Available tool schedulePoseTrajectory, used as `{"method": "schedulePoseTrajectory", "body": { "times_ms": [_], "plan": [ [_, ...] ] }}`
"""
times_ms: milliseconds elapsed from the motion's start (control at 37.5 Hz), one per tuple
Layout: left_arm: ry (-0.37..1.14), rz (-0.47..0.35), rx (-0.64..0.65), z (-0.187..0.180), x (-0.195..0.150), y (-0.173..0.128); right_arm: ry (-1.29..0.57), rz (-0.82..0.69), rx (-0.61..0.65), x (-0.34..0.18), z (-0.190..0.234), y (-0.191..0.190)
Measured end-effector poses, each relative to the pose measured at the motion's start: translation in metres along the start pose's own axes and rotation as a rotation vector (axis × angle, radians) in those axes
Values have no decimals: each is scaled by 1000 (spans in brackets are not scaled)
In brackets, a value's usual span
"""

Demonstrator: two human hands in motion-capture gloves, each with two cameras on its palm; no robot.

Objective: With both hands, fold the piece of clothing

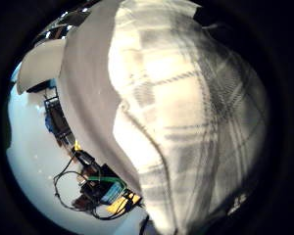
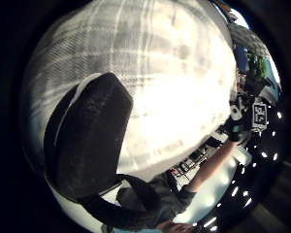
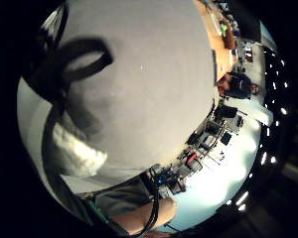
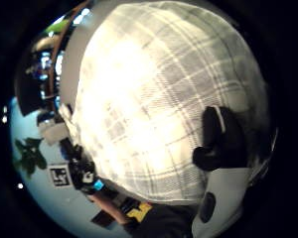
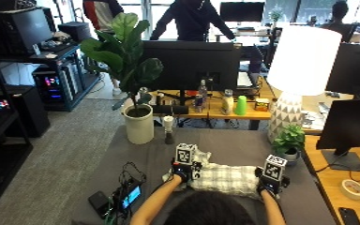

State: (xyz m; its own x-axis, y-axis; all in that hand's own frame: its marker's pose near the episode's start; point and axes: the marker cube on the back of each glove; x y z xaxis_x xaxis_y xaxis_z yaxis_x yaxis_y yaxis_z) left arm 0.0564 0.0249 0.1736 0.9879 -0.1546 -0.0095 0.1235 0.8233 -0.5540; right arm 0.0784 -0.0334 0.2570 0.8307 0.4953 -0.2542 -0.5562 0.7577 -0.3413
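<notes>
We pinch the plaid shirt with left hand and right hand; we should fold evenly, edges level between our fingers.

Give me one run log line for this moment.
left hand: on plaid garment | right hand: on garment | garment: bunched on grey table | fold: unfinished

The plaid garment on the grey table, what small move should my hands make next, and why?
Probably lift both side edges and bring them toward the middle. The plaid garment lies bunched on the grey table, with the left hand and right hand at opposite ends, thumbs on the cloth.
</notes>
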Motion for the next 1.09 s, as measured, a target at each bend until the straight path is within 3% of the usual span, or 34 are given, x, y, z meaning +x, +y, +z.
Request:
{"method": "schedulePoseTrajectory", "body": {
  "times_ms": [53, 107, 213, 320, 427, 480, 640, 800, 880, 987, 1093],
  "plan": [
    [9, -11, 14, -11, -4, 4, 18, 31, 121, -1, -5, -17],
    [14, -25, 60, -25, -11, 7, -15, 17, 146, -7, -15, -16],
    [25, -39, 188, -55, -29, 14, -170, -47, 119, -29, -47, 6],
    [65, -65, 252, -80, -46, 28, -275, -120, 1, -67, -77, 46],
    [86, -95, 372, -101, -63, 35, -327, -286, 245, -129, -99, 68],
    [116, -98, 424, -111, -72, 43, -356, -378, 286, -171, -101, 99],
    [135, -158, 621, -130, -94, 54, -403, -548, 166, -271, -57, 183],
    [152, -203, 535, -116, -109, 50, -505, -685, -85, -344, 3, 230],
    [130, -226, 560, -112, -117, 56, -626, -756, -167, -357, 15, 238],
    [127, -220, 661, -113, -123, 62, -713, -809, -47, -345, -6, 234],
    [158, -209, 602, -103, -128, 52, -722, -831, 45, -311, -42, 228]
  ]
}}
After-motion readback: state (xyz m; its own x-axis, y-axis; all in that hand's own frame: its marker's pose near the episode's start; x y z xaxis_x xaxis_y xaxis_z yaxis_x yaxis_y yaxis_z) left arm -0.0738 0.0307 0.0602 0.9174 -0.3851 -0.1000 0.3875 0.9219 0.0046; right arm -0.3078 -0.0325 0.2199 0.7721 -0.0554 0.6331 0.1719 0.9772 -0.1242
